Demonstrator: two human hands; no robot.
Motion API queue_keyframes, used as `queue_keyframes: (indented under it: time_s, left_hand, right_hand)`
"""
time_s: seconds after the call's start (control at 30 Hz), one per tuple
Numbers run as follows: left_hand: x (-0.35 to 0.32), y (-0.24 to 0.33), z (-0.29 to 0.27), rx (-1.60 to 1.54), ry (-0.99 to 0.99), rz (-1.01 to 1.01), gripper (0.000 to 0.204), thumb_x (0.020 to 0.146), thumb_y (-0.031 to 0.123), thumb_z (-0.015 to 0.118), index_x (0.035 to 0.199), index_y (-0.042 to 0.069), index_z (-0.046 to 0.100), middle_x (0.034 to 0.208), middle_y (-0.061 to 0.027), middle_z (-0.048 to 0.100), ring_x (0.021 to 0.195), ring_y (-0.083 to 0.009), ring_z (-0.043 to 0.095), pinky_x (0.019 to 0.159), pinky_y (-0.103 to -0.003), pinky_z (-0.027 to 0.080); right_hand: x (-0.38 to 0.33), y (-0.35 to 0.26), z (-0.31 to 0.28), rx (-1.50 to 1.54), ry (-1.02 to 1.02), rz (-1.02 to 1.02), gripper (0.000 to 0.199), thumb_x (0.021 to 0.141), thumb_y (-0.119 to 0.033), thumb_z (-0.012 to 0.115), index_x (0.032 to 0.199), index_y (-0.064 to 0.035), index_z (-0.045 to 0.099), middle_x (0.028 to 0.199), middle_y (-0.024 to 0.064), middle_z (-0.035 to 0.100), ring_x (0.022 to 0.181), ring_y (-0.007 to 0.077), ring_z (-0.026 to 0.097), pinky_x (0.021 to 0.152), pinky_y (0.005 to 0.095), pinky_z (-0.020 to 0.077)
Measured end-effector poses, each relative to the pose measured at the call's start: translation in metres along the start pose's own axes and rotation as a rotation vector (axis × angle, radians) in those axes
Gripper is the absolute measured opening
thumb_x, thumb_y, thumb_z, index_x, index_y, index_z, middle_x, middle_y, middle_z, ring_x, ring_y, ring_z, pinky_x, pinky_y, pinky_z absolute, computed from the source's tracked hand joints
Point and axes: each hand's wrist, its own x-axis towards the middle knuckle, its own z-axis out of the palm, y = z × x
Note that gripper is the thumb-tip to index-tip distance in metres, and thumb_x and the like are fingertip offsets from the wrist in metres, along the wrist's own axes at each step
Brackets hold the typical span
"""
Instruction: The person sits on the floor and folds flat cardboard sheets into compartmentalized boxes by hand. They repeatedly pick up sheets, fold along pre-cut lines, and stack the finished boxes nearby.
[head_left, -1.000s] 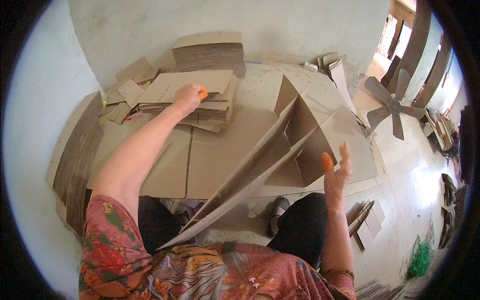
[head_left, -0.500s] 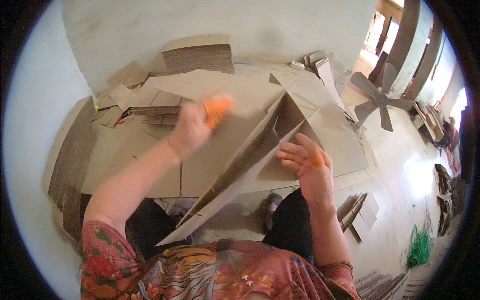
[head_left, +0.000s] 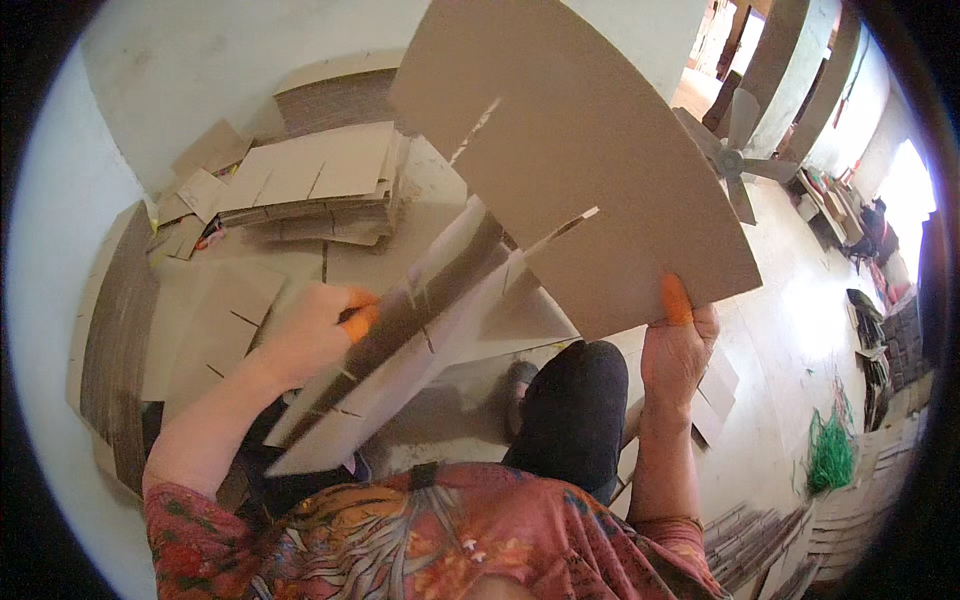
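My right hand (head_left: pixel 680 340) grips a brown cardboard sheet (head_left: pixel 590 150) by its lower right corner, an orange cover on the thumb. The sheet is raised and tilted, with two slots cut into it. Below its lower left edge stand long slotted cardboard strips (head_left: pixel 400 350), slanting toward my lap. The sheet's slotted edge overlaps their far end; whether they are joined I cannot tell. My left hand (head_left: pixel 310 335) is closed beside the strips' left side, orange covers on its fingertips. What it pinches, if anything, is hidden.
A stack of slotted cardboard sheets (head_left: pixel 310 165) lies at the far left of the work surface, a taller stack (head_left: pixel 335 100) behind it. Another stack (head_left: pixel 115 340) borders the left. On the right are a fan (head_left: pixel 732 160) and green twine (head_left: pixel 830 450).
My right hand has gone from open fingers beside the strips to holding the raised sheet. My left hand has come down and nearer my body. The strips have shifted left.
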Motion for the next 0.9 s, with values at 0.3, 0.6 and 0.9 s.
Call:
queue_keyframes:
  time_s: [0.3, 0.6, 0.9]
  left_hand:
    - [-0.021, -0.026, -0.008, 0.074, 0.190, 0.154, 0.016, 0.080, 0.007, 0.060, 0.090, -0.004, 0.065, 0.076, -0.0231, 0.062, 0.066, -0.0306, 0.061, 0.062, -0.035, 0.047]
    - [-0.019, -0.026, -0.008, 0.116, 0.212, 0.175, 0.015, 0.078, 0.005, 0.061, 0.089, -0.004, 0.065, 0.076, -0.0241, 0.061, 0.064, -0.0331, 0.061, 0.059, -0.035, 0.046]
    - [-0.016, -0.033, -0.012, 0.190, 0.292, 0.187, 0.016, 0.079, 0.008, 0.061, 0.088, -0.003, 0.066, 0.073, -0.0247, 0.060, 0.058, -0.0314, 0.060, 0.056, -0.035, 0.046]
  right_hand:
    - [-0.017, 0.007, -0.009, -0.420, -0.011, -0.072, 0.012, 0.090, -0.006, 0.058, 0.097, -0.0031, 0.067, 0.092, 0.0020, 0.064, 0.087, 0.0104, 0.055, 0.074, 0.0292, 0.0447]
    - [-0.009, -0.002, -0.014, -0.598, -0.106, -0.091, 0.010, 0.088, -0.008, 0.060, 0.092, -0.0016, 0.067, 0.085, -0.0004, 0.063, 0.079, 0.0097, 0.054, 0.070, 0.0266, 0.0429]
    - [-0.009, 0.006, -0.022, -0.521, -0.137, -0.027, 0.011, 0.089, -0.006, 0.058, 0.094, -0.0003, 0.065, 0.084, -0.0001, 0.062, 0.077, 0.0110, 0.055, 0.070, 0.0279, 0.0451]
